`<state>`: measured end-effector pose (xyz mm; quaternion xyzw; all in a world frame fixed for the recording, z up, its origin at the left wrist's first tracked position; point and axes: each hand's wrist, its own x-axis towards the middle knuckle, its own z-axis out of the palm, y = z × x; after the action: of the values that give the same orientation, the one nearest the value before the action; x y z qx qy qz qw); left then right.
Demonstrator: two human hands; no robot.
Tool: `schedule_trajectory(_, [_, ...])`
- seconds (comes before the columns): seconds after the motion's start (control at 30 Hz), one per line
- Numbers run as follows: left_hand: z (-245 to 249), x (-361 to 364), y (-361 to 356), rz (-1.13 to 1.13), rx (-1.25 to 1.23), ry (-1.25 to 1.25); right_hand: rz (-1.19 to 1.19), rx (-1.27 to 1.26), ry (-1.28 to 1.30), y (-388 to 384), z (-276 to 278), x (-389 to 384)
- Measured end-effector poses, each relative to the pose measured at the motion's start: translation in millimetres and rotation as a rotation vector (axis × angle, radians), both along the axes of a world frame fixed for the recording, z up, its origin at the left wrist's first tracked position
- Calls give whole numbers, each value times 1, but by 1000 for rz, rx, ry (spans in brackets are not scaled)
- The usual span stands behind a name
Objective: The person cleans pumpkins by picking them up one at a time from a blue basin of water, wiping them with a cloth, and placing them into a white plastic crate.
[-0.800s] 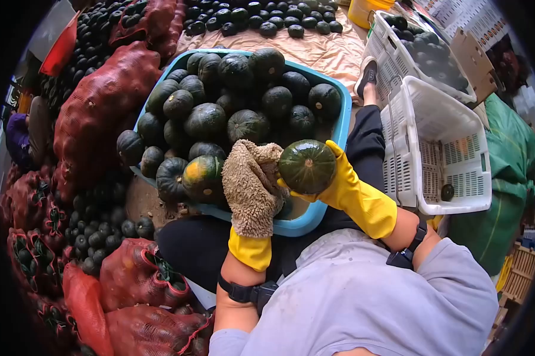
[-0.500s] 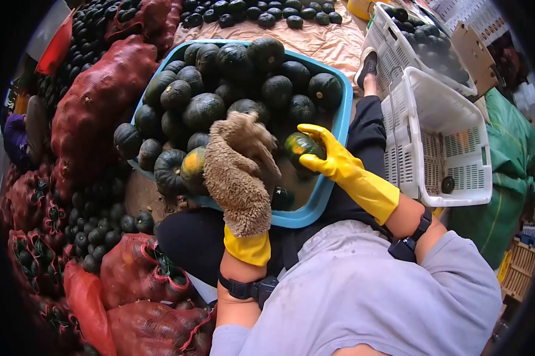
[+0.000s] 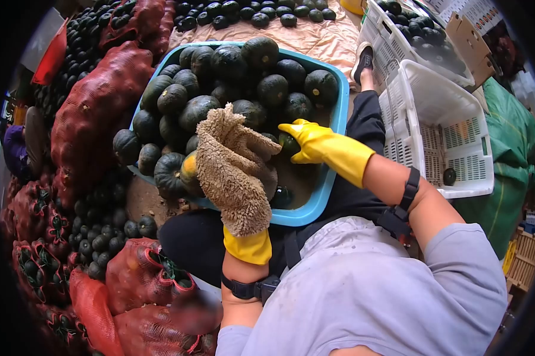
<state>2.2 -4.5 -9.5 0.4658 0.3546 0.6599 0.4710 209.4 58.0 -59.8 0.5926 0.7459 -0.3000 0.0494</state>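
Yellow rubber covers our right hand point(image 3: 333, 149), its thumb and fingers parted around a small, rounded, dark green squash point(image 3: 289, 143) at the near right side of the heap in the wide blue plastic tub point(image 3: 343, 110); we cannot tell whether the grasp is firm or only light. Our left hand point(image 3: 235, 178) is hidden inside or under a shaggy, tan terry cloth point(image 3: 230, 178), with a yellow cuff point(image 3: 247, 246) showing at the wrist, so we cannot tell whether its fingers are closed or loose. Wet skin looks slippery, so we do best to bring the thumb and fingers well past the widest part of the small squash, with an even squeeze rather than a pinch at the tips. The murky brown water point(image 3: 306, 178) beside it makes a low, steady hold wiser than a quick snatch. We should keep the terry cloth spread flat over the left palm, its folds away from the right fingers, and move gently beside the large dark green squashes point(image 3: 229, 62), since a knock could roll one loose.
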Motion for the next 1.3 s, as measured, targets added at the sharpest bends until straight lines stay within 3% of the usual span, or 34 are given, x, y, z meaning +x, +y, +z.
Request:
schedule_trajectory(0.03, [0,0,0,-4,2,2,-36,-39,126,11,-7,9])
schedule_trajectory(0.1, [1,0,0,-12,3,-2,-99,-475,315,22,0,31])
schedule_trajectory(0.13, [1,1,-1,-14,4,-4,96,-422,411,24,-1,40])
schedule_trajectory(0.23, [1,1,-1,-16,1,-8,77,-165,411,34,3,55])
schedule_trajectory(0.27, [1,0,-1,-16,3,-8,80,88,271,40,-12,62])
schedule_trajectory(0.3, [0,1,0,-18,3,-5,92,167,204,46,-15,63])
schedule_trajectory(0.4, [-1,1,2,-19,3,-4,23,209,128,38,-22,65])
schedule_trajectory(0.57, [-6,1,3,-38,8,24,-125,274,-64,-7,15,20])
schedule_trajectory(0.6, [-7,1,3,-46,10,40,-129,32,-128,-11,32,1])
schedule_trajectory(0.7, [-14,-1,3,-88,24,121,-134,237,-405,-29,-25,-34])
schedule_trajectory(0.73, [-17,0,3,-93,30,159,-126,295,-325,-23,-30,-31])
schedule_trajectory(0.83, [-26,2,13,-101,16,275,-130,52,22,-12,-4,-14])
schedule_trajectory(0.9, [-13,7,9,-15,24,371,-255,-120,397,-29,1,0])
schedule_trajectory(1.0, [1,19,3,120,2,466,-397,-624,938,-68,34,8])
schedule_trajectory(1.03, [-1,15,6,60,-11,336,-415,-802,1055,-67,48,14])
schedule_trajectory(1.1, [-11,7,15,-87,-54,64,-371,-914,1018,-47,32,38])
schedule_trajectory(1.2, [-5,3,13,-109,-54,105,-268,-715,1049,35,26,66])
schedule_trajectory(1.3, [-3,12,9,-86,-43,95,-203,-225,1427,132,83,59])
